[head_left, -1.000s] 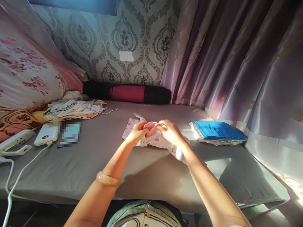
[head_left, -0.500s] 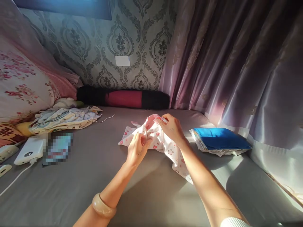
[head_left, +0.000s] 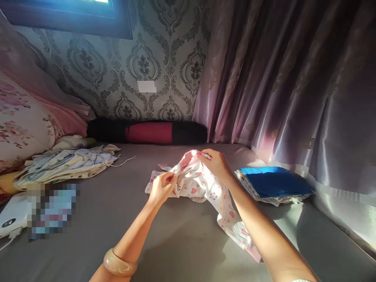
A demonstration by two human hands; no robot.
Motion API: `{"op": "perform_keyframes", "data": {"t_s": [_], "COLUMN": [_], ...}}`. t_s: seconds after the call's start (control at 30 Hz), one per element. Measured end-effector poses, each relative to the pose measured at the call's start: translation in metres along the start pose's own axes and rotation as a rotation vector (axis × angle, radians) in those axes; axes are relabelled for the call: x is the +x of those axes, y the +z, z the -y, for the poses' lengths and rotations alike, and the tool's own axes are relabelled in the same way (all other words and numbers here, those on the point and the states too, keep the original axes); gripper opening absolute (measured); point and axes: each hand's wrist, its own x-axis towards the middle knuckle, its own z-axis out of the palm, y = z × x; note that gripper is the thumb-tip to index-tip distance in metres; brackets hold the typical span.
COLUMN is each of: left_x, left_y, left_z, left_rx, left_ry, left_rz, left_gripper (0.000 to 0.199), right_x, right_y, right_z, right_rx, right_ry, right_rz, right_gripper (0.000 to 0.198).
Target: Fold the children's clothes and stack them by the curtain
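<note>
A small white garment with red and pink hearts and flowers is held up between my hands over the grey sheet. Its pink edging runs along the top, and one sleeve with a pink cuff hangs down by my right forearm. My left hand pinches the cloth at its left side. At the upper right, my right hand grips the pink-edged part near the top. The fingertips are partly hidden in folds.
A folded stack with blue cloth on top lies at right by the curtain. Rumpled clothes, a white power bank and a blurred flat item lie at left. A black-and-red bolster rests against the wall.
My left hand has moved slightly left, spreading the garment's top edge wider. More of the hanging sleeve and its pink cuff shows. The camera view has shifted a little.
</note>
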Motion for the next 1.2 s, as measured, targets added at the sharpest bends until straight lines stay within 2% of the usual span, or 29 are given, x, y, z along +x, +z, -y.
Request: {"op": "perform_keyframes", "data": {"t_s": [0.07,0.13,0.23,0.3,0.37,0.47,0.53,0.73,0.8,0.9,1.0,1.1,1.17,1.2], "left_x": [0.007,0.016,0.027,0.033,0.037,0.041,0.044,0.057,0.061,0.065,0.069,0.072,0.074,0.075], "left_y": [-0.010,-0.024,-0.046,-0.059,-0.070,-0.084,-0.094,-0.130,-0.139,-0.149,-0.153,-0.154,-0.153,-0.152], "left_z": [-0.003,-0.008,-0.022,-0.035,-0.049,-0.070,-0.083,-0.126,-0.142,-0.161,-0.169,-0.167,-0.166,-0.166], "left_rx": [-0.159,-0.306,-0.406,-0.405,-0.388,-0.386,-0.368,-0.128,-0.028,0.121,0.302,0.464,0.518,0.530], "left_ry": [-0.121,-0.206,-0.186,-0.134,-0.101,-0.032,0.024,0.086,0.108,0.209,0.319,0.346,0.363,0.393], "left_rz": [-0.039,-0.098,-0.138,-0.155,-0.170,-0.179,-0.142,0.109,0.143,0.116,0.111,0.204,0.220,0.185], "left_gripper": [0.021,0.026,0.032,0.032,0.031,0.031,0.032,0.032,0.029,0.026,0.028,0.029,0.030,0.030], "right_x": [0.004,0.006,0.007,0.008,0.010,0.015,0.021,0.044,0.050,0.056,0.060,0.066,0.069,0.069], "right_y": [-0.006,-0.015,-0.027,-0.033,-0.036,-0.042,-0.049,-0.087,-0.102,-0.118,-0.120,-0.116,-0.113,-0.113], "right_z": [-0.005,-0.007,-0.008,-0.008,-0.006,-0.002,0.003,0.020,0.029,0.039,0.039,0.029,0.025,0.025], "right_rx": [0.059,0.153,0.293,0.370,0.419,0.427,0.424,0.488,0.501,0.494,0.464,0.389,0.301,0.248], "right_ry": [-0.035,-0.086,-0.134,-0.125,-0.092,-0.043,-0.037,-0.055,-0.050,-0.069,-0.105,-0.138,-0.185,-0.217], "right_rz": [0.061,0.181,0.365,0.427,0.433,0.349,0.309,0.303,0.301,0.328,0.374,0.389,0.345,0.291], "right_gripper": [0.030,0.028,0.026,0.029,0.030,0.030,0.031,0.029,0.029,0.031,0.029,0.025,0.023,0.023]}}
